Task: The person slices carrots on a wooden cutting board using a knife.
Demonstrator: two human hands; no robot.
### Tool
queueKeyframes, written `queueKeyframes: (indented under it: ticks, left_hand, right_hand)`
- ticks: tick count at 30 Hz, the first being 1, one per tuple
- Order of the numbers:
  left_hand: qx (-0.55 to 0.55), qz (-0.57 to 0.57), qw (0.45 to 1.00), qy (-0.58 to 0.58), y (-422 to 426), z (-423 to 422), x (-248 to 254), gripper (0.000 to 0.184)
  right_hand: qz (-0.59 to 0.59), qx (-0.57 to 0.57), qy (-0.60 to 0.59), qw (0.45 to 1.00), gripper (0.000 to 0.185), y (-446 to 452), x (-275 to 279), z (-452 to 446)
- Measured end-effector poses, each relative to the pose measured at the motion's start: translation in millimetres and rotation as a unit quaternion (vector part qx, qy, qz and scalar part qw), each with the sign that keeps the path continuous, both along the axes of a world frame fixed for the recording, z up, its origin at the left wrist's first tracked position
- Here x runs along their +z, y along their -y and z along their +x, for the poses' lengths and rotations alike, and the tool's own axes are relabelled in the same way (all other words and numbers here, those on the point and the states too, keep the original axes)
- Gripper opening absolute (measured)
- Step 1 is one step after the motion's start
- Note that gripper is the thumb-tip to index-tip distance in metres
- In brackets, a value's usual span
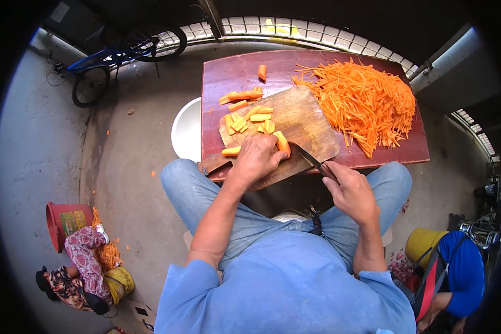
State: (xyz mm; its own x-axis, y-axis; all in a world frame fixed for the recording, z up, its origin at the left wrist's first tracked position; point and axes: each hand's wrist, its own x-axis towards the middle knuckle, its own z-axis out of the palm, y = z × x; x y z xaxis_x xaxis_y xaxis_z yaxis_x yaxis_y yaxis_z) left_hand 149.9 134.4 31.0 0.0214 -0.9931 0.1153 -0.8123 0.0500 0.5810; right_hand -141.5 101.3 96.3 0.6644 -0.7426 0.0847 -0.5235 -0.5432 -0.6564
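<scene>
Head: knife across edge of board

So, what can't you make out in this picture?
All from the head view:
- Palm side of your left hand, and anything beneath it: hidden by the back of the hand.
- Most of the knife handle: covered by your right hand.
- Right side of the white basin: hidden by the table.
- Wording on the red bucket: too small.

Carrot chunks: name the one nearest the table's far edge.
The lone chunk beyond the cutting board, on the red tabletop; the others lie on or beside the board.
</scene>
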Motion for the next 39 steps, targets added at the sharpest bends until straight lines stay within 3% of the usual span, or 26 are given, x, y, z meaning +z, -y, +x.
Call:
queueKeyframes:
  ticks: [5, 11, 14, 20, 32, 35, 39]
  left_hand:
    - [0.043, -0.077, 0.996, -0.013, -0.6, -0.6, -12.9, 0.048]
    - [-0.044, 0.013, 0.999, -0.026, -1.1, 6.2, -5.6, 0.072]
    - [-0.038, 0.022, 0.998, -0.039, 2.7, 3.3, -9.2, 0.075]
    - [-0.025, -0.077, 0.995, -0.057, 6.3, -5.8, -19.6, 0.065]
    - [-0.062, 0.013, 0.992, -0.109, 7.1, -3.8, -14.9, 0.062]
    - [-0.054, -0.016, 0.986, -0.155, 9.8, -17.7, -19.8, 0.062]
    - [-0.036, -0.1, 0.986, -0.127, 13.5, -32.1, -29.1, 0.062]
  right_hand:
    - [-0.008, 0.004, -0.011, 1.0, 0.032, 4.6, -1.5, 4.0]
    - [-0.006, -0.007, -0.014, 1.0, 0.032, 4.0, 2.7, 5.4]
    - [0.014, -0.01, -0.007, 1.0, 0.032, 3.6, 2.8, 4.2]
    - [0.012, -0.02, -0.012, 1.0, 0.034, 4.9, 0.9, -4.6]
    - [0.006, -0.032, -0.005, 0.999, 0.032, 4.9, 3.7, -9.2]
    - [0.019, -0.037, 0.012, 0.999, 0.032, 5.5, -0.7, -9.7]
    - [0.02, -0.035, 0.013, 0.999, 0.03, 6.1, -0.1, -6.1]
